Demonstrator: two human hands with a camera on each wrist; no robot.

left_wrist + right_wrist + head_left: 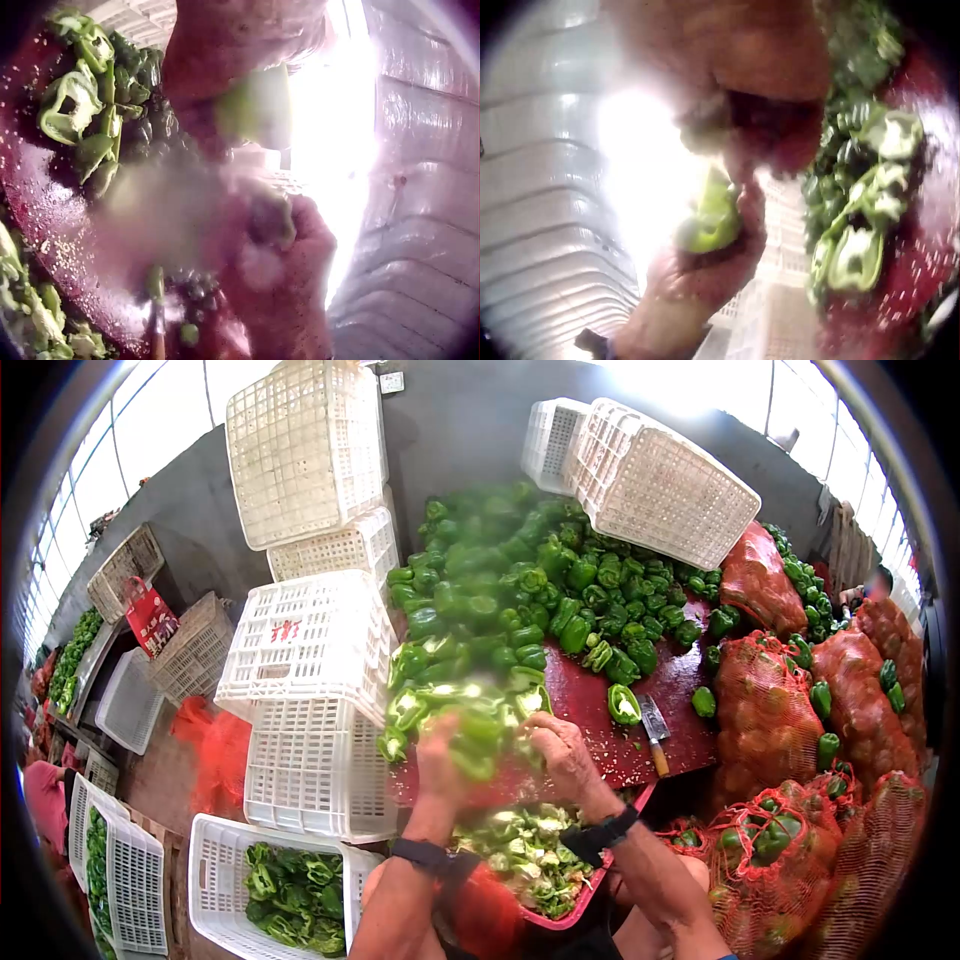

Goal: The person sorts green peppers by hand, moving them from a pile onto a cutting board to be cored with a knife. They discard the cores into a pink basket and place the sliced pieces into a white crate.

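Observation:
My left hand (436,760) grips a cut green bell pepper (474,745) above the red tabletop (585,705); the right wrist view shows this pepper (712,217) hollow and lying in the palm. Close beside it, my right hand (567,762) has its fingers curled. In the left wrist view the right hand (289,277) pinches a small green pepper piece (276,217), blurred there. Halved peppers (408,705) lie just beyond the hands. A pink-rimmed tub (575,916) of pale pepper cores (525,855) stands below the wrists.
A knife (655,732) lies on the tabletop at the right, near a halved pepper (624,705). Whole peppers (560,575) are heaped behind. White crates (310,640) stack at the left; a crate (215,880) holds cut peppers. Red mesh sacks (765,710) crowd the right.

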